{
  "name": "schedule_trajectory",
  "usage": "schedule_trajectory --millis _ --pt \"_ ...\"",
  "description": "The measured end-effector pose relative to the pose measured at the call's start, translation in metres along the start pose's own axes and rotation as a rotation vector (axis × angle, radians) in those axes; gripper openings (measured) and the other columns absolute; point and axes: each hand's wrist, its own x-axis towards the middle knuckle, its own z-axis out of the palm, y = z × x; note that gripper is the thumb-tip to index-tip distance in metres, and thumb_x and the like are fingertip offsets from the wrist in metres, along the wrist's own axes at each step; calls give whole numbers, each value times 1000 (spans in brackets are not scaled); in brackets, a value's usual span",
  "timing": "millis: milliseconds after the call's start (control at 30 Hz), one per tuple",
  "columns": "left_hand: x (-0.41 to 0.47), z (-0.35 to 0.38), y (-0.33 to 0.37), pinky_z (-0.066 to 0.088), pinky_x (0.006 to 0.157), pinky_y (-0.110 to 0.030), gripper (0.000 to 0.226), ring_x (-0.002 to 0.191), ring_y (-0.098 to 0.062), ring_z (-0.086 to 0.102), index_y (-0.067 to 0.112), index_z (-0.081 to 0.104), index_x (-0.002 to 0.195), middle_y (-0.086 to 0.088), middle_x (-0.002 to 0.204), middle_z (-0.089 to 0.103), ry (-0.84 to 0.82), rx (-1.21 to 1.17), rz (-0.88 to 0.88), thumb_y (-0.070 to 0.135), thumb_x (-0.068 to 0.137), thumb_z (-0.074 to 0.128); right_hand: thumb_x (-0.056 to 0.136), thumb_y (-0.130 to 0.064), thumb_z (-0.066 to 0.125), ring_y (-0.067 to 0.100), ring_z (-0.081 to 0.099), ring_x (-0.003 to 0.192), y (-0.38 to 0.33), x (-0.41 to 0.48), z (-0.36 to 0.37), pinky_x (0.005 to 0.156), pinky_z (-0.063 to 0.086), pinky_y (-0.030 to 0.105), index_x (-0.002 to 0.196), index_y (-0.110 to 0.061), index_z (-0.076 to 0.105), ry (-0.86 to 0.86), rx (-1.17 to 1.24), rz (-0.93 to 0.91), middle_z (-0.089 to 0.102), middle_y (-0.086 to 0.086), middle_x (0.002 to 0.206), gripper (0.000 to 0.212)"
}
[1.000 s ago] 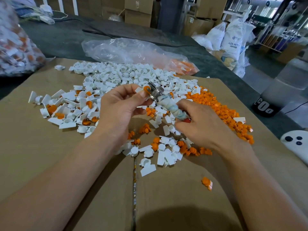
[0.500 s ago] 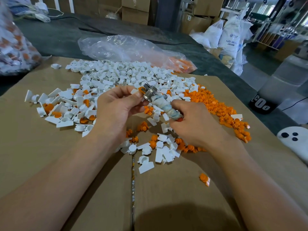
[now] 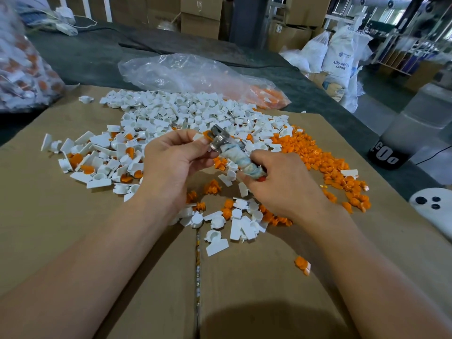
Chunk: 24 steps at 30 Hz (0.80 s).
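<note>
The right hand (image 3: 281, 189) is closed around the cloth-wrapped handle of a small tool (image 3: 241, 161), whose metal head (image 3: 219, 140) points up and to the left; the left hand (image 3: 171, 165) pinches a small white-and-orange piece (image 3: 203, 136) against this head, in the air above the cardboard (image 3: 73, 228); the piece is tiny, so I judge it can slip out if the tool pushes at an angle, and drop into the heap of white parts (image 3: 176, 111) or the orange plugs (image 3: 318, 155), where it gets lost; a fingertip so near the metal may also be nipped.
</note>
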Motion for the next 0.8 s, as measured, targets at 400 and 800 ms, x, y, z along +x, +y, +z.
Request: schedule_trajectory --millis 400,800 --pt "-2 4 1 50 43 -19 18 51 -14 64 6 59 74 -4 56 65 -8 -34 -193 18 88 58 79 -48 62 7 45 65 29 6 -8 50 30 21 90 -21 55 161 -7 155 49 -12 74 30" --pt "19 -20 14 39 37 -17 12 37 -7 50 13 52 74 7 43 49 474 -20 -12 8 82 60 73 -53 67 21 51 105 58 12 -13 69 33 29 119 -18 54 95 -141 393 56 2 117 60"
